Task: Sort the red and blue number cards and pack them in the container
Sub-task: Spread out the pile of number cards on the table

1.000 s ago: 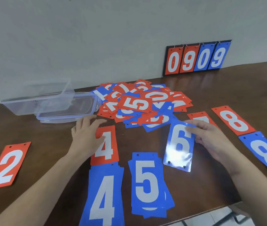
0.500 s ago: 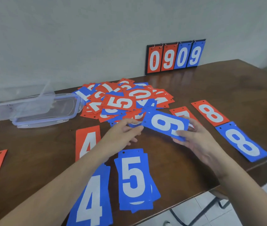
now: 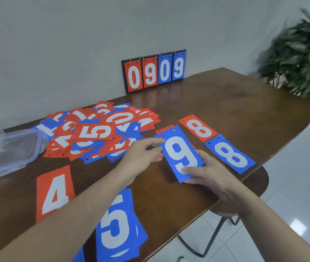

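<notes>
Blue 9 card [image 3: 180, 155] is pinched by both hands.
Its upper left edge is held by the left hand [image 3: 141, 157], its lower end by the right hand [image 3: 207, 174]; bare table [image 3: 235, 103] lies beyond it.

A blue card [image 3: 181, 153] is showing a white 9. Beside it, a red card [image 3: 197, 128] and another blue card [image 3: 229, 154] are each showing a white 8. The pile [image 3: 97, 133] is mixing red and blue cards with white digits on the glossy dark brown desk [image 3: 235, 103].
</notes>
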`<state>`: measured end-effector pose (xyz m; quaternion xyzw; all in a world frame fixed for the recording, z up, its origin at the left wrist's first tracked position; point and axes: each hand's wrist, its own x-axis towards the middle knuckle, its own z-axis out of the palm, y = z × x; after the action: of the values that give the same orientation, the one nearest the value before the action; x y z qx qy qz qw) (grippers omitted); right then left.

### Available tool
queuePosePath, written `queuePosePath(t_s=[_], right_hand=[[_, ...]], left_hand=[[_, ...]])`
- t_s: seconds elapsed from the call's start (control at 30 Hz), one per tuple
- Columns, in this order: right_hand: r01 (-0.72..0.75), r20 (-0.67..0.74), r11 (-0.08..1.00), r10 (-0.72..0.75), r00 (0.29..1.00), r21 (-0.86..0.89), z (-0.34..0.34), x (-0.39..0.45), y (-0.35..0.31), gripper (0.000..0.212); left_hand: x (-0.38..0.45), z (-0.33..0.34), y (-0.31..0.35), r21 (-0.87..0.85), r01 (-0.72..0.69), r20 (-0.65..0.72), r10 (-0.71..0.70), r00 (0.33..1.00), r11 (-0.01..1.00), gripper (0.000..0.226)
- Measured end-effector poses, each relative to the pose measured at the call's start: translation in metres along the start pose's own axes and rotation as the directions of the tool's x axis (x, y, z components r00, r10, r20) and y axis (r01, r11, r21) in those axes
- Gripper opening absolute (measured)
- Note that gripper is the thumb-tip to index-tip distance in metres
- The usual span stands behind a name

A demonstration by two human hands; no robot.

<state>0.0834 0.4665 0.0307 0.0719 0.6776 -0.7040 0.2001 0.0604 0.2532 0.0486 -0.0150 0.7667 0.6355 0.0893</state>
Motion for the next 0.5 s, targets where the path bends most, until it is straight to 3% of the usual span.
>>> queuePosePath(t_s=[0.2, 0.3, 0.37, 0.5], right_hand=[[0.114, -0.164, 0.985, -0.135, 0.977, -0.132, -0.078, 0.009, -0.016, 0.024], [0.156, -0.26, 0.967, -0.206, 0.943, -0.202, -0.124, 0.014, -0.03, 0.018], [0.169, -0.339, 0.958, -0.243, 0.909, -0.233, -0.158, 0.019, -0.034, 0.019], [0.081, -0.454, 0.918, -0.268, 0.85, -0.389, -0.219, 0.041, -0.027, 0.024]], left_hand=[[0.029, 0.064, 0.017, 0.047, -0.041, 0.15, 0.033, 0.988, 0.998, 0.026], [0.048, 0.096, 0.019, 0.13, -0.154, 0.233, 0.121, 0.965, 0.979, 0.027], [0.063, 0.113, 0.013, 0.312, -0.307, 0.262, 0.229, 0.938, 0.899, 0.029], [0.088, 0.141, 0.003, 0.596, -0.535, 0.404, 0.352, 0.844, 0.599, 0.03]])
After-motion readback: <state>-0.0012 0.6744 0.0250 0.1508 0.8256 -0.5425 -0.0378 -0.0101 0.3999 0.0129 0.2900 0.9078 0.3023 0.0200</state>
